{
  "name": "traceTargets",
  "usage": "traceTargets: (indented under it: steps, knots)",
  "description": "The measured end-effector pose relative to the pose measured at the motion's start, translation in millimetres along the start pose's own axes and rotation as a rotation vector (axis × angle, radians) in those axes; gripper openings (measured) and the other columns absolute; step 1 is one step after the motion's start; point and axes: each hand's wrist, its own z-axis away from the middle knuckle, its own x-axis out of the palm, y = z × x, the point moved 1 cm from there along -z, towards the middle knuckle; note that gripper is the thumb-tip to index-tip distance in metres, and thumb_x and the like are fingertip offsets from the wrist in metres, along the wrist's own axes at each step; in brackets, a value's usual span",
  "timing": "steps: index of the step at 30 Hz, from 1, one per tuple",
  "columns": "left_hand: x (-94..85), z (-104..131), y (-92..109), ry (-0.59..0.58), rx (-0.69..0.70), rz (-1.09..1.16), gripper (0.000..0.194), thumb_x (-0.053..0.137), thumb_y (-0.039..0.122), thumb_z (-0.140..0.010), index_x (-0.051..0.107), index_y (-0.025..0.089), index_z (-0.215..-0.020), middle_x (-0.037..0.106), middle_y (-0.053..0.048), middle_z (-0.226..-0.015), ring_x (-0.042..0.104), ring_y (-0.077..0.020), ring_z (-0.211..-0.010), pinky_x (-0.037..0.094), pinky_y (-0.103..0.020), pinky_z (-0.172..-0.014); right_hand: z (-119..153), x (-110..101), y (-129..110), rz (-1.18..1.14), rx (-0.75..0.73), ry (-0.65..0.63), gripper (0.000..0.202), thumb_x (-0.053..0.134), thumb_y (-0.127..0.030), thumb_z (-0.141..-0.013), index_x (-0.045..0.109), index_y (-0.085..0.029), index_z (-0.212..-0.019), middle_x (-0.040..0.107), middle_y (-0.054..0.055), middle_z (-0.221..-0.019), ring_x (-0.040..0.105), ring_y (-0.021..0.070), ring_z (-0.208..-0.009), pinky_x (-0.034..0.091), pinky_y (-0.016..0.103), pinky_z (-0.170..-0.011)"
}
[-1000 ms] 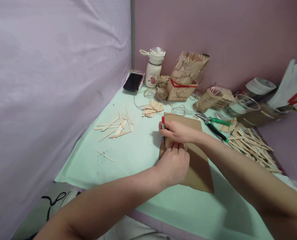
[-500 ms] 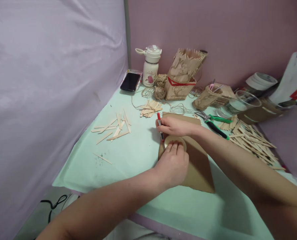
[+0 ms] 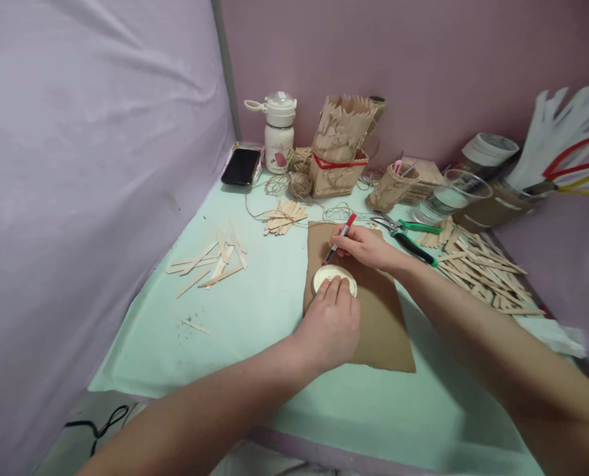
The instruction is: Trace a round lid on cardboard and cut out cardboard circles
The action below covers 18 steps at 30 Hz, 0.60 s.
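Well left of the round, cream-coloured, shallow disc (image 3: 334,270), thin pale wooden slivers (image 3: 219,277) lie scattered on the mint-green covered desk (image 3: 259,317). Nearer the disc, on its far left side, is a fanned bunch of flat wooden sticks (image 3: 284,217). The disc itself rests on a flat brown rectangular cardboard sheet (image 3: 383,330), towards the sheet's left edge, with more cardboard on the disc's right and near sides.

The left hand (image 3: 331,327) reaches in from the disc's near side. Its fingers lie close together over the near half of the disc; the thumb is hidden, so I cannot tell whether this grip also clamps the rim.

Just beyond the disc's far rim, slightly left of its middle, is the lower end of the slim red-and-grey marker (image 3: 345,229). Its long axis slants, the red upper end leaning right and away from the disc. Whether the tip touches the cardboard cannot be made out. The right hand (image 3: 366,248) has its fingers closed around the marker's barrel, beyond and right of the disc; it is the hand nearer the far rim, while the left covers the near part.

Farther right of the disc lie green-and-black handled pruning shears (image 3: 413,249), then a loose heap of wooden sticks (image 3: 487,274).
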Motion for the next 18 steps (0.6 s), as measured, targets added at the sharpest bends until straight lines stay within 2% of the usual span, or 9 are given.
traceTargets:
  steps: [10, 14, 18]
  knots:
    - [-3.0, -4, -2, -0.079, 0.003, 0.053, 0.046, 0.044, 0.02, -0.085, 0.055, -0.006, -0.122, 0.049, -0.03, -0.138, 0.041, -0.0375, -0.134, 0.034, -0.047, -0.111, 49, 2, 18, -0.076, 0.073, 0.321, 0.029, 0.046, -0.039, -0.091, 0.049, -0.021, -0.068, 0.053, -0.002, -0.063, 0.049, 0.0128, -0.054, 0.039, 0.026, -0.055]
    - [-5.2, -5, -2, -0.067, -0.004, 0.043, 0.046, 0.044, 0.016, -0.082, 0.056, -0.007, -0.121, 0.049, -0.03, -0.138, 0.044, -0.0363, -0.133, 0.036, -0.047, -0.111, 74, 11, 17, -0.062, 0.095, 0.417, 0.031, 0.044, -0.04, -0.093, 0.05, -0.021, -0.07, 0.055, -0.001, -0.066, 0.052, 0.013, -0.053, 0.04, 0.026, -0.054]
    - [-7.3, -6, -4, -0.046, 0.014, 0.043, 0.047, 0.043, 0.013, -0.08, 0.055, -0.008, -0.121, 0.052, -0.029, -0.136, 0.046, -0.035, -0.132, 0.037, -0.045, -0.111, 97, 22, 8, 0.004, 0.093, 0.518, 0.024, 0.047, -0.036, -0.093, 0.056, -0.019, -0.079, 0.059, 0.0, -0.071, 0.054, 0.0155, -0.064, 0.041, 0.027, -0.062]
